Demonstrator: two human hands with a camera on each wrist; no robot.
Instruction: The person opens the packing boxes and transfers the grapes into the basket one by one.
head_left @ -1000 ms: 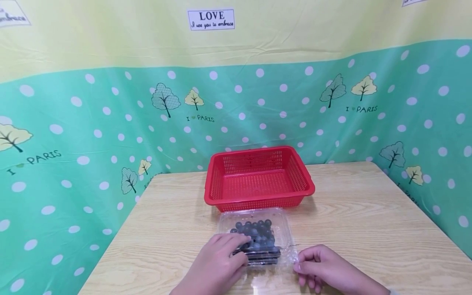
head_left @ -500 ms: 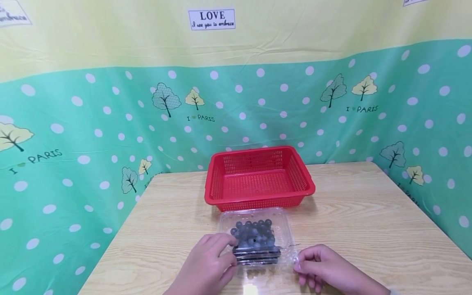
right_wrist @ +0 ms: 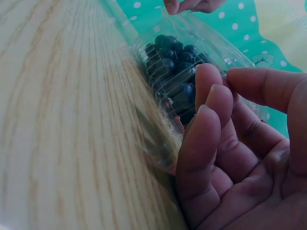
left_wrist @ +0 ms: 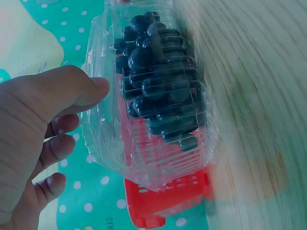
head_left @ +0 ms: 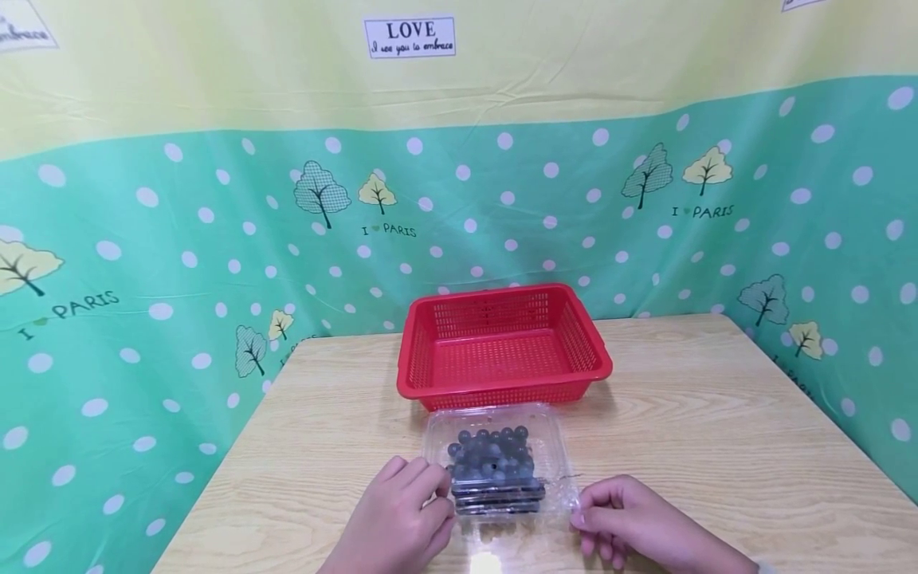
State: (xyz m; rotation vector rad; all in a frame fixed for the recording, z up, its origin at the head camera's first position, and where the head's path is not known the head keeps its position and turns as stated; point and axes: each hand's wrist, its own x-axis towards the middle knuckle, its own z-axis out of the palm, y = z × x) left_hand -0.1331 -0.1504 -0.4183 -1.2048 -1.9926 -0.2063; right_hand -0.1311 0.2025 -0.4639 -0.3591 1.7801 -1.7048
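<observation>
A clear plastic clamshell box (head_left: 552,446) lies on the table, holding dark round grapes (head_left: 495,458). Its lid covers the fruit. At the box's left front edge, my left hand (head_left: 402,514) pinches the rim; in the left wrist view its thumb (left_wrist: 98,88) lies against the clear plastic, with the other fingers curled beside it. My right hand (head_left: 631,518) pinches the right front corner between thumb and forefinger, its remaining fingers curled. The right wrist view shows the grapes (right_wrist: 165,64) behind those fingers, which hide part of the box.
Directly behind the box stands a red perforated plastic basket (head_left: 502,391) with nothing in it. The wooden table (head_left: 301,446) reaches back to a green and yellow patterned cloth (head_left: 502,183), which also hangs on both sides.
My left hand has drawn back leftward from over the lid to the box's left edge, where its fingers are now more curled. The right hand and the box stay nearly where they were.
</observation>
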